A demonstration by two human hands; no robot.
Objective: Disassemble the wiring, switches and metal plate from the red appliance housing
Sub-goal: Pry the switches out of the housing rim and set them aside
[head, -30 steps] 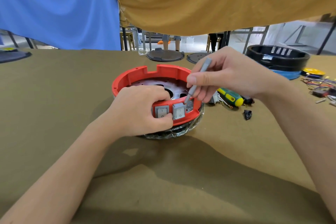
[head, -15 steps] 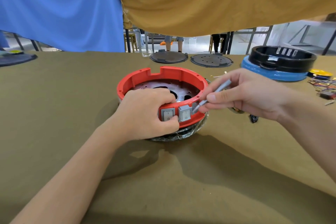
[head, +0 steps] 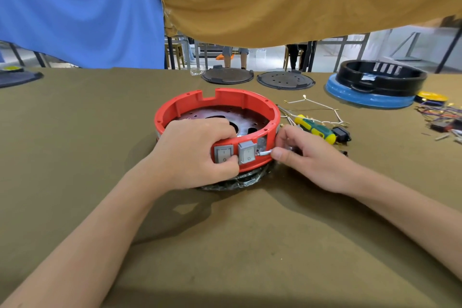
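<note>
Left hand [head: 197, 155] gripped the red housing [head: 217, 107]; right hand [head: 307, 157] pinched a thin metal tool [head: 264, 153] against the switch [head: 247, 152] just beside it

The red housing [head: 172, 112] looked like smooth matte plastic, and the plate [head: 240, 117] inside was dull brownish metal with holes punched in it. Both switches [head: 247, 152] were grey plastic, kinda satin. The thin tool [head: 264, 153] was shiny metal. The tablecloth [head: 75, 132] was matte olive cloth, and the screwdriver handle [head: 315, 129] was glossy green-yellow plastic.
</note>
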